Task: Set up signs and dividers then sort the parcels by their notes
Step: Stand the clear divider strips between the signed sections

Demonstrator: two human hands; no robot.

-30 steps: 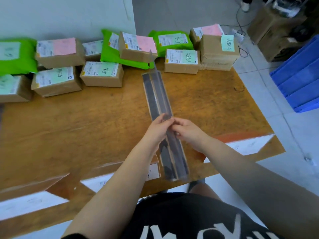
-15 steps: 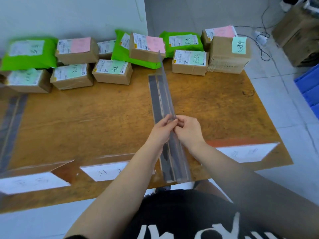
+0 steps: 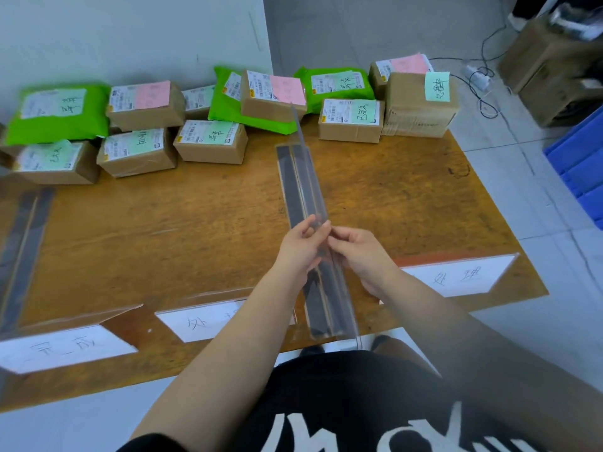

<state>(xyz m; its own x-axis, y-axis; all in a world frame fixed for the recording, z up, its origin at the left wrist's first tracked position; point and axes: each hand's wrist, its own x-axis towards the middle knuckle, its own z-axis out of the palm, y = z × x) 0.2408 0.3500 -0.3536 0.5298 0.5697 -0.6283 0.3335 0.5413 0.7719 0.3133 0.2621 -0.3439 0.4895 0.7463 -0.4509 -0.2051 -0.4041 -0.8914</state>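
A long clear divider (image 3: 301, 184) with dark strips along its base stands across the wooden table (image 3: 156, 230), running from the near edge toward the parcels. My left hand (image 3: 301, 247) and my right hand (image 3: 357, 252) pinch its upright fin from either side, about halfway along. A second divider (image 3: 23, 243) lies at the table's left side. Three white signs stand along the near edge: left (image 3: 65, 345), middle (image 3: 202, 321), right (image 3: 463, 275). Several cardboard boxes (image 3: 208, 140) and green mailers (image 3: 58, 110) with pink or green notes line the far edge.
A white wall stands behind the parcels at the left. On the tiled floor to the right are blue crates (image 3: 579, 158), brown cartons (image 3: 551, 70) and loose cables (image 3: 483, 76). The table's right edge drops off beside my right arm.
The view has swung left, so the second divider and the left sign now show. Both hands stay on the middle divider at about the same spot.
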